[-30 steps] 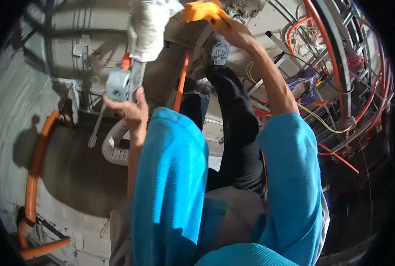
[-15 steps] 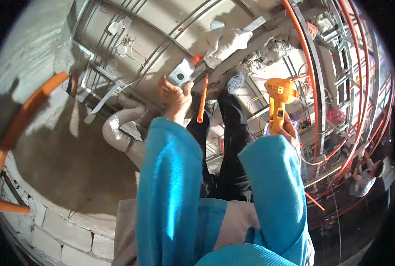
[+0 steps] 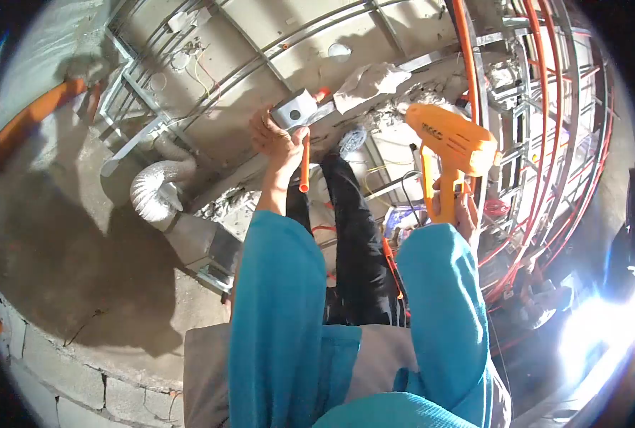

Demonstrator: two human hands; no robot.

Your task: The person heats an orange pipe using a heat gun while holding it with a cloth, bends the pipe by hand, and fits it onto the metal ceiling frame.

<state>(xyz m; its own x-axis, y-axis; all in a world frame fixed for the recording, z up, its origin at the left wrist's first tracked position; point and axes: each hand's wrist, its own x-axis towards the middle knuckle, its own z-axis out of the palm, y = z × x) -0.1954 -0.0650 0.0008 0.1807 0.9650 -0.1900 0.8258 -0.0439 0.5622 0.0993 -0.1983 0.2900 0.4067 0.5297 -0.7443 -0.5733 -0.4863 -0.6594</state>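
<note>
A grey metal junction box (image 3: pixel 294 110) with a round hole in its face is in my left hand (image 3: pixel 278 146), the fingers behind it and the thumb at its lower edge. An orange conduit pipe (image 3: pixel 305 164) hangs down beside that thumb; whether it joins the box I cannot tell. Behind the box a short orange piece (image 3: pixel 321 94) shows. My right hand (image 3: pixel 465 214) is wrapped round the handle of an orange heat gun (image 3: pixel 454 143), held upright well to the right of the box. Its nozzle end is not clearly visible.
Metal framing (image 3: pixel 260 53) spans the panel surface beyond. A silver flexible duct (image 3: pixel 153 189) curves at the left, above a block wall (image 3: pixel 82 378). Long orange pipes (image 3: pixel 467 57) run along the right. A whitish crumpled sheet (image 3: pixel 371 84) lies past the box. Bright light glares at lower right.
The heat gun has come closer to the camera and turned, its body now tilted down to the right. My view has shifted; the left hand still has the box.
</note>
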